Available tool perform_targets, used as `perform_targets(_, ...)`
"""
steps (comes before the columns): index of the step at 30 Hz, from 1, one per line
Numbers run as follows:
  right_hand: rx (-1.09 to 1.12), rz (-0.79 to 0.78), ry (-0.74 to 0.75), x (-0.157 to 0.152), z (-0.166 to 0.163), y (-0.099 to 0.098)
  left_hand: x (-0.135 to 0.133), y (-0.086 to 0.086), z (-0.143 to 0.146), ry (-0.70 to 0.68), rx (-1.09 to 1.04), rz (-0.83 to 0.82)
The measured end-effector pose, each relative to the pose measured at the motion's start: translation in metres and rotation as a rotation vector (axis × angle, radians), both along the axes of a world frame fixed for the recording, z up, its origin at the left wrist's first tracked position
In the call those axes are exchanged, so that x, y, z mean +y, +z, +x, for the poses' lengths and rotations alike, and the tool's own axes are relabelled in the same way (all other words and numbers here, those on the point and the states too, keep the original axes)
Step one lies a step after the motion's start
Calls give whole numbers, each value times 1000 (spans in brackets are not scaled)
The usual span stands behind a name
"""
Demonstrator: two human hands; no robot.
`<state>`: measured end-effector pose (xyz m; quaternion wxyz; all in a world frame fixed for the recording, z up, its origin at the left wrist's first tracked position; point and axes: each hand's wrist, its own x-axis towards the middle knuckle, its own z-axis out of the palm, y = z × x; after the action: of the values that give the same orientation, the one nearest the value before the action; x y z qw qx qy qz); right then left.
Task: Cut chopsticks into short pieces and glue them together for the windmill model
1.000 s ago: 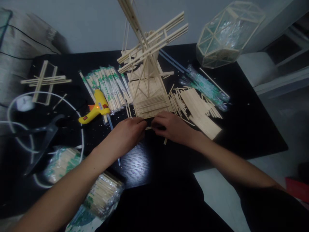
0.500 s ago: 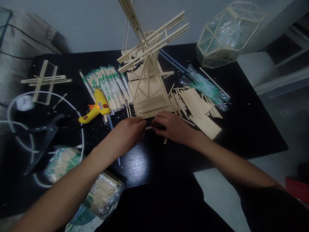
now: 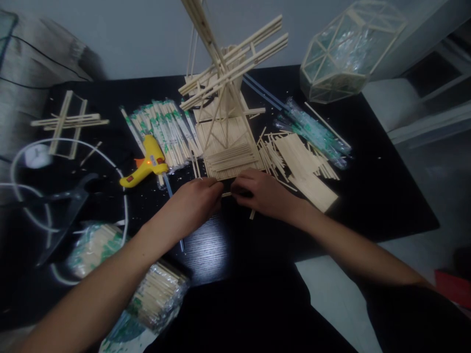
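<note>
My left hand point(image 3: 195, 201) and my right hand point(image 3: 262, 192) are close together at the front edge of a model built of wooden sticks point(image 3: 224, 131). The fingers of both are closed on a thin wooden stick point(image 3: 226, 194), which shows in the gap between them. Most of its length is hidden by the hands. Crossed blades of sticks point(image 3: 235, 68) rise above the model, and a bundle of short sticks point(image 3: 231, 158) lies on its flat base. Beneath my right hand, the end of a stick point(image 3: 252, 214) pokes out.
A yellow hot glue gun point(image 3: 149, 164) lies left, near wrapped chopsticks point(image 3: 165, 132). Loose cut sticks and flat stick panels point(image 3: 312, 193) are on the right. A white cable point(image 3: 126, 211) loops at left, by bagged chopsticks point(image 3: 162, 291). A faceted stick frame point(image 3: 327, 61) stands back right.
</note>
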<state>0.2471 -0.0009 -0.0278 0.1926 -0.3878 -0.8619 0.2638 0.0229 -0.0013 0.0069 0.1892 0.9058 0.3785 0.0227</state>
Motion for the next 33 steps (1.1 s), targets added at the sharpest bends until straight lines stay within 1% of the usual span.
perform_targets(6, 3, -5, 1, 0, 0, 0, 0, -3, -1, -5, -28, 24)
perform_targets(16, -6, -23, -3, 0, 0, 2, 1, -1, 1, -1, -6, 17)
perform_targets(27, 0, 18, -1, 0, 0, 1, -1, -1, -1, 3, 0, 11)
perform_targets(33, -10, -1, -2, 0, -1, 1, 0, 0, 0, -4, 7, 22)
